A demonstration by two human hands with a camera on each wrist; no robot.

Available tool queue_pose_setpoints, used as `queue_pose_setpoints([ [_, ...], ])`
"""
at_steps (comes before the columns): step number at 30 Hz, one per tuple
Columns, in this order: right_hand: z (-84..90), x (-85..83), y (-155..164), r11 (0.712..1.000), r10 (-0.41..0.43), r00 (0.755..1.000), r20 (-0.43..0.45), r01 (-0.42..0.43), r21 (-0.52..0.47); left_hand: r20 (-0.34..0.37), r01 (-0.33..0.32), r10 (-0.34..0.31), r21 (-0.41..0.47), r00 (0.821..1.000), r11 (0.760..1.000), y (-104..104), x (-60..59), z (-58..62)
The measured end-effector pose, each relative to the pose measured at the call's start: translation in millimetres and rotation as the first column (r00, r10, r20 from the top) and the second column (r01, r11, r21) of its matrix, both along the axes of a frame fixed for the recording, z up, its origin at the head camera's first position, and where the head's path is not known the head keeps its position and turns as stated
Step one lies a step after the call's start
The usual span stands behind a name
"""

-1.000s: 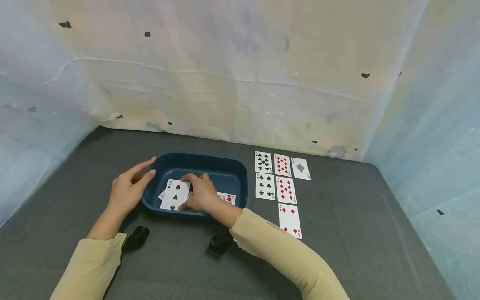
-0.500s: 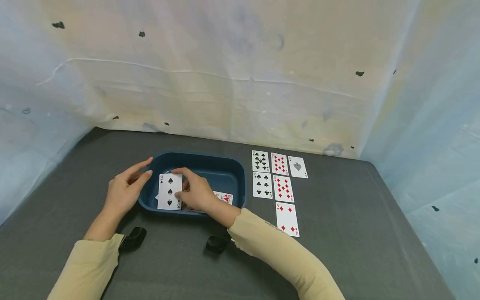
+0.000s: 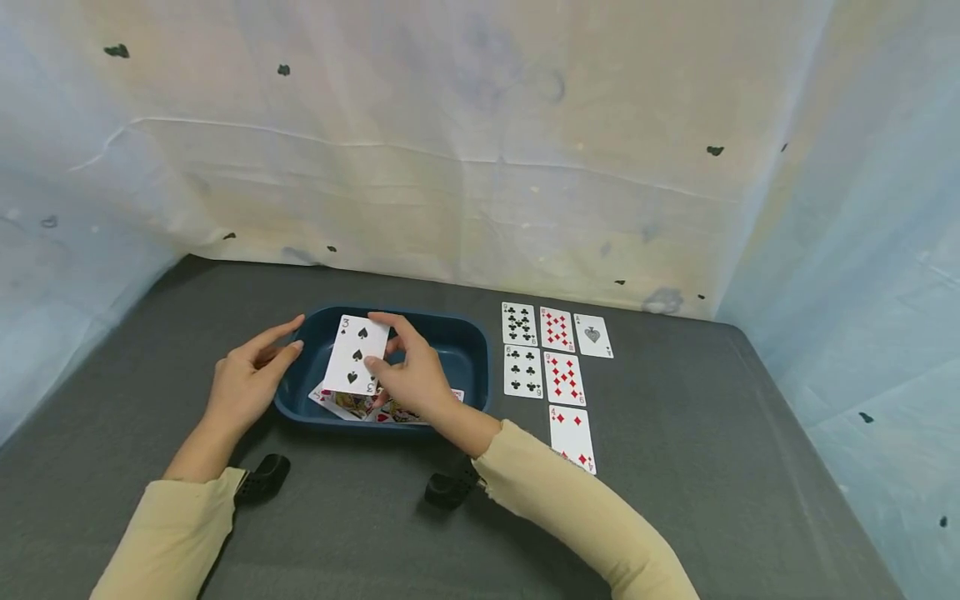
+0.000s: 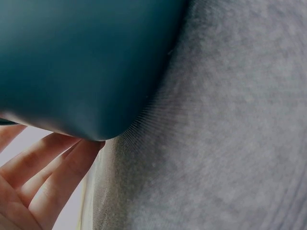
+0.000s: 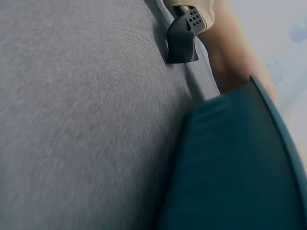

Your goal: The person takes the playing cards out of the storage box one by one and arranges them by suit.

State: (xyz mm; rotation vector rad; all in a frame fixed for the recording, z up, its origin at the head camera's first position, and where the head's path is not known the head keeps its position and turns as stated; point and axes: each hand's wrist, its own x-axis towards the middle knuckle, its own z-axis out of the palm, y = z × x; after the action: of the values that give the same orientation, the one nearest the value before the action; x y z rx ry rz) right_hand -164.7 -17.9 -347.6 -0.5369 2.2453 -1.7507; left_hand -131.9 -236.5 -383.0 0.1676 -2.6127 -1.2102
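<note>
My right hand pinches a three of spades between thumb and fingers, face up over the left half of a dark blue tray. Under it, several face cards lie overlapping along the tray's near side, partly hidden by the hand and the held card. At the tray's left end, my left hand touches the rim with extended thumb and forefinger. The left wrist view has its fingers against the tray's outer wall. The right wrist view shows the tray's side, not the right hand's fingers.
Right of the tray, face-up cards lie in columns: clubs, diamonds and an ace of spades. The right sleeve passes close to the four of diamonds. A pale sheet hangs behind the grey table.
The right hand has lifted the three of spades up and away from the other cards, uncovering face cards beneath. The left hand has stayed at the tray's rim.
</note>
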Motion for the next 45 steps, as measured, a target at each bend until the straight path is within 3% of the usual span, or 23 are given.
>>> queue_pose_setpoints([
  [13,12.1,-15.5,62,0.992,-0.038,0.997,-0.07,0.029,-0.119,0.01,-0.001,0.001,-0.004,1.0,1.0,-6,2.3,-0.4],
  [21,17.0,-23.5,113,0.985,-0.171,0.98,-0.106,0.166,-0.052,0.015,-0.005,0.005,-0.001,1.0,1.0,-7,2.7,0.3],
  [30,16.6,-29.2,172,0.97,-0.219,0.96,-0.177,0.234,0.072,0.021,-0.003,0.004,-0.003,1.0,1.0,-3,1.1,1.3],
  [39,6.1,-31.1,220,0.907,-0.366,0.913,-0.182,0.393,0.149,0.031,-0.005,0.005,0.009,1.0,1.0,-1,0.1,-0.1],
  [45,-4.8,-28.1,244,0.867,-0.419,0.883,-0.212,0.458,0.194,0.017,-0.002,0.002,-0.006,1.0,1.0,0,-0.4,0.5],
])
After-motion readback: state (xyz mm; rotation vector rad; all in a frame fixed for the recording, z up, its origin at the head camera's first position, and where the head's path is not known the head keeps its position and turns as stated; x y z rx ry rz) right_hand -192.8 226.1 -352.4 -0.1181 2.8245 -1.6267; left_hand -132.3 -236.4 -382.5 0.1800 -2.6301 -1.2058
